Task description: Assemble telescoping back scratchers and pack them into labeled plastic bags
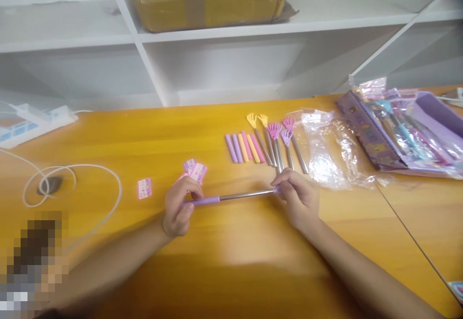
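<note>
Stretched between my two hands is a back scratcher [246,195] with a purple handle and a thin metal rod. My left hand [180,206] pinches the end of the purple handle, and my right hand [298,196] grips the purple head, which its fingers mostly cover. Beyond them lie several loose handle sleeves [243,147] in purple, orange and pink, side by side. To their right are several metal rods with small hand-shaped heads [275,131] in yellow, pink and purple. Small printed cards [197,172] lie just behind my left hand, and another card [145,189] sits farther left.
Clear plastic bags [325,150] lie right of the rods. A purple display box [376,136] of wrapped items stands at the far right. At left are a power strip [39,124] and a looped white cable [117,184]. White shelves behind hold a taped cardboard box [217,6].
</note>
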Demonstrator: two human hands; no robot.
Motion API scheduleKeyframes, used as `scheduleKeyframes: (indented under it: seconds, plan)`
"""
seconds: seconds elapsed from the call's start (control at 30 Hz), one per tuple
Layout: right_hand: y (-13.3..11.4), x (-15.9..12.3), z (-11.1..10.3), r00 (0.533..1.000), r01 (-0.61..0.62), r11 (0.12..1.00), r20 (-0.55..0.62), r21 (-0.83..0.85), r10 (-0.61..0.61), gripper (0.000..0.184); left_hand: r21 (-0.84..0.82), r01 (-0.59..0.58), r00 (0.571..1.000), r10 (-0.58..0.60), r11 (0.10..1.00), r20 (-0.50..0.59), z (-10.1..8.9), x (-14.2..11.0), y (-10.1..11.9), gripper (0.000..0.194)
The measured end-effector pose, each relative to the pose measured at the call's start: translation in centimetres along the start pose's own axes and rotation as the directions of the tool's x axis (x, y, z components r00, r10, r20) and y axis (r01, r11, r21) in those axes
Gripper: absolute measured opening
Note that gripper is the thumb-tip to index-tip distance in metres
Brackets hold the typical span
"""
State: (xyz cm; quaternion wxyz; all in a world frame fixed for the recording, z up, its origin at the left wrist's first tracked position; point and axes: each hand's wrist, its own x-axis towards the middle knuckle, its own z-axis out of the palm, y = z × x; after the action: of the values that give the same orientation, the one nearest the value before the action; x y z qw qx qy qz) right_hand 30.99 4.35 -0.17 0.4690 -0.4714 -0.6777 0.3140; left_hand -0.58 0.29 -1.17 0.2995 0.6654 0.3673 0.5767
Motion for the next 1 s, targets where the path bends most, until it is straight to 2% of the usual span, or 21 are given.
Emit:
scheduleKeyframes:
  seconds: [0.33,0.5,0.63,0.83,1.0]
  plan:
    - [-1.5,-0.8,1.3,0.997,0.043,0.998,0.072,-0.055,-0.039,0.029,0.0,0.008,0.998,-0.008,1.0,0.055,-0.1,-0.1,0.3,0.027]
    - [-2.1,-1.2,1.8,0.99,0.063,0.998,0.128,-0.031,-0.058,0.031,-0.004,0.001,0.998,-0.001,1.0,0.067,0.1,-0.2,0.5,0.027]
    - [-2.3,-1.8,2.2,0.992,0.037,0.999,0.117,-0.005,-0.036,0.031,-0.014,0.011,0.997,-0.01,1.0,0.07,0.3,-0.4,0.6,0.027]
    - [-2.5,-2.9,2.9,0.996,-0.013,0.999,0.086,0.036,0.01,0.031,-0.053,0.068,0.997,-0.069,0.996,-0.015,0.8,-1.2,0.8,0.026]
    - [-2.4,-3.3,3.1,0.997,-0.014,0.999,0.077,0.043,0.011,0.031,-0.028,0.055,0.998,-0.054,0.998,0.036,0.9,-1.2,1.0,0.026]
